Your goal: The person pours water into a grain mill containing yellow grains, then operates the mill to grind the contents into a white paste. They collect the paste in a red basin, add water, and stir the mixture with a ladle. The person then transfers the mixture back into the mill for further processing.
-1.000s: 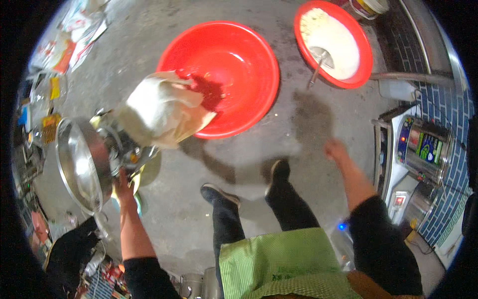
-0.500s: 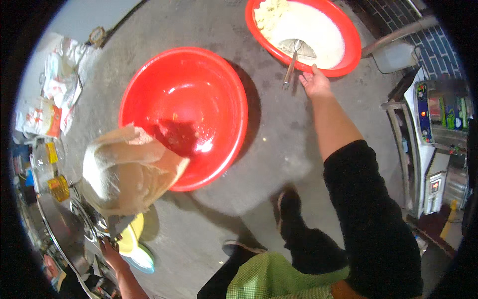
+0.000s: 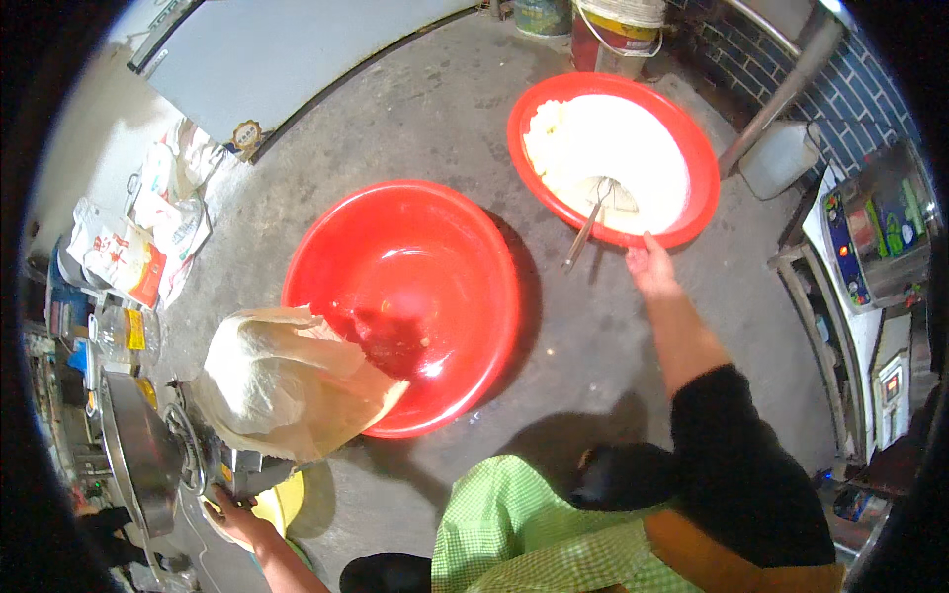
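Note:
My right hand [image 3: 650,265] is at the near rim of a red basin [image 3: 704,212], fingers closed against its edge. White liquid [image 3: 633,138] fills that basin, with pale yellowish lumps at its left side. A wire tool with a metal handle [image 3: 583,240] leans over the rim, its head partly in the liquid. At lower left, my left hand [image 3: 235,516] reaches to the underside of a metal machine [image 3: 143,460] with a steel hopper; its fingers look curled, but what they hold is hidden. A pale cloth bag [image 3: 282,381] hangs from the machine into a larger red basin [image 3: 435,257].
Beneath the machine stands a yellow basin [image 3: 287,502]. Plastic bags [image 3: 119,247] and a clear jug [image 3: 129,334] are at left. Buckets [image 3: 618,40] stand at the back. A metal-framed stand [image 3: 816,316] is at right, below a translucent container [image 3: 776,158]. The floor is grey concrete.
The view has tilted up, so both basins appear lower and buckets show at the back. My right hand's fingers, spread before, have closed at the rim. My left hand stays at the machine.

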A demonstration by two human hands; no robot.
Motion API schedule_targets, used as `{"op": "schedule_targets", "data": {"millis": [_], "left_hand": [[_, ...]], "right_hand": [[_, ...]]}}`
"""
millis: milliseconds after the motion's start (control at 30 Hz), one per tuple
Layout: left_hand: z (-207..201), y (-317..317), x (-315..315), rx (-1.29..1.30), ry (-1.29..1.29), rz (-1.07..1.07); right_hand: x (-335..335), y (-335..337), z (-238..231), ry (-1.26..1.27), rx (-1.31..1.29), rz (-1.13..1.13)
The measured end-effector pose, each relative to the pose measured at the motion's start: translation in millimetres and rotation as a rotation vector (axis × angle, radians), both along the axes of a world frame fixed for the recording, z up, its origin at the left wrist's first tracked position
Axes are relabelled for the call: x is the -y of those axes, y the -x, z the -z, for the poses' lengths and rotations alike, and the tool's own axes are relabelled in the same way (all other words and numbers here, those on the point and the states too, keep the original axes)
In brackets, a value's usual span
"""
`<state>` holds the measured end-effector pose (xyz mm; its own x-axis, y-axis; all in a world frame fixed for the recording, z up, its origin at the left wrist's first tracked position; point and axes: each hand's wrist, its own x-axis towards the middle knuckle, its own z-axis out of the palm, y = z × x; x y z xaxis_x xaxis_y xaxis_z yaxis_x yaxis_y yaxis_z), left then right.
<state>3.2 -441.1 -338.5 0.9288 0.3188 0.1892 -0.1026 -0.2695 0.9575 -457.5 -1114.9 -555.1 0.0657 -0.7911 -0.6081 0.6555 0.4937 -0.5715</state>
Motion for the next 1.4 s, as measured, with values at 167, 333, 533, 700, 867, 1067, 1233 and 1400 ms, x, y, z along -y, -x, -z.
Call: {"op": "schedule_targets", "data": {"millis": [167, 333, 533, 700, 867, 1067, 1233, 1400], "left_hand": [[0.0, 1.2, -6.4, -0.114, 0.076, 0.037], [1.9, -3.0, -10.2, -0.113, 0.086, 0.073], [-0.3, -1.9, -11.4, -0.096, 0.095, 0.133], [-4.7, 6.0, 3.1, -0.081, 0.082, 0.055], [-11.6, 14.0, 16.1, -0.088, 0.030, 0.016], [-10.0, 15.0, 15.6, -0.103, 0.032, 0.030], [-8.1, 15.4, 14.9, -0.091, 0.054, 0.038], [-10.7, 16.6, 15.4, -0.104, 0.021, 0.029]], "right_hand": [[-43.3, 38.6, -7.4, 0.043, -0.061, -0.053], [-89.9, 67.9, -22.7, -0.022, -0.143, -0.082], [-142.6, 93.5, -26.0, -0.118, -0.192, -0.072], [-165.7, 112.4, -30.9, -0.048, -0.221, -0.148], [-180.6, 106.3, -63.8, -0.065, -0.303, -0.255], [-214.0, 62.6, -118.6, -0.225, -0.325, -0.655], [-176.6, 50.8, -128.3, 0.120, -1.024, -0.745], [-161.9, 73.0, -126.3, 0.352, -1.159, -0.751]]}}
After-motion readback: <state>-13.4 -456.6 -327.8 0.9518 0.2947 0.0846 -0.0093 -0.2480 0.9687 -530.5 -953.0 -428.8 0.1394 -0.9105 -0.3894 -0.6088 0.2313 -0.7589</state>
